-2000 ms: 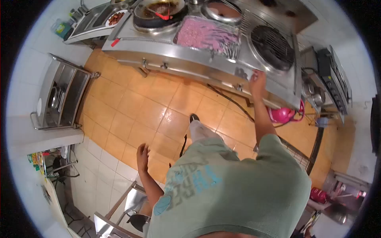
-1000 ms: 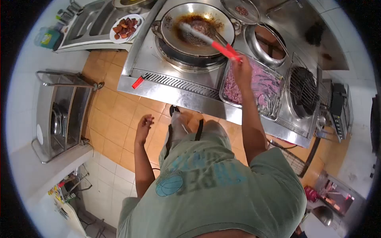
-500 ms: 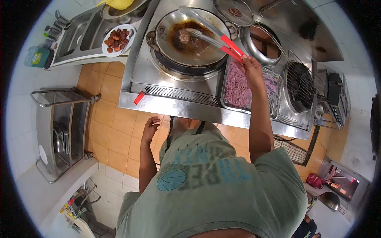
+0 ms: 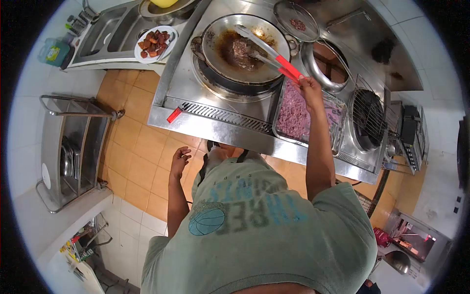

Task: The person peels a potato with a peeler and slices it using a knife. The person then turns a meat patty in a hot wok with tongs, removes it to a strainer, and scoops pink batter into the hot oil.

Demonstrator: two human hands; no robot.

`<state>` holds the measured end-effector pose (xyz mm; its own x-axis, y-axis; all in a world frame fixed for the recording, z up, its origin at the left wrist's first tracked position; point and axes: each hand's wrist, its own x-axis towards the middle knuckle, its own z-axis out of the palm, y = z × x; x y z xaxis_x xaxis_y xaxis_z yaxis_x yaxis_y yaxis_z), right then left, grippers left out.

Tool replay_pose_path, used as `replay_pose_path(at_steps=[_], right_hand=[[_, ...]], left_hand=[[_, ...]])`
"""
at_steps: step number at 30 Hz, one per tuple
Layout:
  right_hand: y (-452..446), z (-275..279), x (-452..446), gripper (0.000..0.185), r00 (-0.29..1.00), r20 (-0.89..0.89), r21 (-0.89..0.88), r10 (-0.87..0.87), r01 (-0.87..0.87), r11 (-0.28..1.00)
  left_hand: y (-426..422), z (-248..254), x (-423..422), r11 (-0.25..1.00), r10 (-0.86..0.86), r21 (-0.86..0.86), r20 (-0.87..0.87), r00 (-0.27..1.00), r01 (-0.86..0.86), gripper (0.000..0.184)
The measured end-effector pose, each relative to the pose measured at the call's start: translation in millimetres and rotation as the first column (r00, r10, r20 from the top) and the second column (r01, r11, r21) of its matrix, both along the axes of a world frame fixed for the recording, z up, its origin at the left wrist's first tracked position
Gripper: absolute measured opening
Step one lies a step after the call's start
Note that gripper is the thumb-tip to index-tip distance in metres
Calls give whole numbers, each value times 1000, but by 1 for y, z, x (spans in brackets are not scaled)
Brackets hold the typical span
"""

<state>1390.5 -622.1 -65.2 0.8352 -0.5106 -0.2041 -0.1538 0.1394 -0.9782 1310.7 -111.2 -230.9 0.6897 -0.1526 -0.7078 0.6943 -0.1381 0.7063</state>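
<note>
My right hand (image 4: 311,91) is closed on the red handle end of metal tongs (image 4: 267,47). The tongs' arms are spread and reach over a wide two-handled wok (image 4: 215,63). One tip is at a brownish shredded clump (image 4: 242,53) lying in dark oil in the wok's middle; the other arm passes above it. Under my right wrist, a metal tray (image 4: 277,128) holds chopped purplish food (image 4: 293,115). My left hand (image 4: 181,160) hangs empty below the counter's front edge, its fingers loosely bent and apart.
A strainer (image 4: 296,24) with brown bits rests behind the wok, beside a round burner ring (image 4: 325,61). A wire rack (image 4: 367,105) covers another burner at right. At left, a white plate (image 4: 169,46) of browned chunks sits by the sink (image 4: 122,36). A red object (image 4: 174,115) lies on the counter edge.
The tongs' tips have shifted right and down within the wok. The clump, earlier lighter and left of centre, now lies darker and nearer the middle. The whole view has shifted slightly.
</note>
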Motion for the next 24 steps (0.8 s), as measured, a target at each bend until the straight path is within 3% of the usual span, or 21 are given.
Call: replay_pose_path(at_steps=[7,10,17,21,24], right_hand=[[28,16,13,23,994,102,200,30,-50,978],[33,29,18,27,996,72,77,49,-55,996],[-8,14,-19,27,997,-78,-6,-28,28,1000],[4,0,-23,26,1000,-24,143,-19,22,989],[16,-12,-11,26,998,-35,146,-61,65,987]], left_hand=[[13,-8,1,1000,17,-7,50,999,-17,37],[16,-13,0,1000,16,-12,58,998,-15,36],[25,-15,-6,999,41,-15,21,999,-40,40],[31,-15,-5,999,28,17,-22,999,-28,41],[34,-13,-2,1000,2,30,-16,1000,-2,41]])
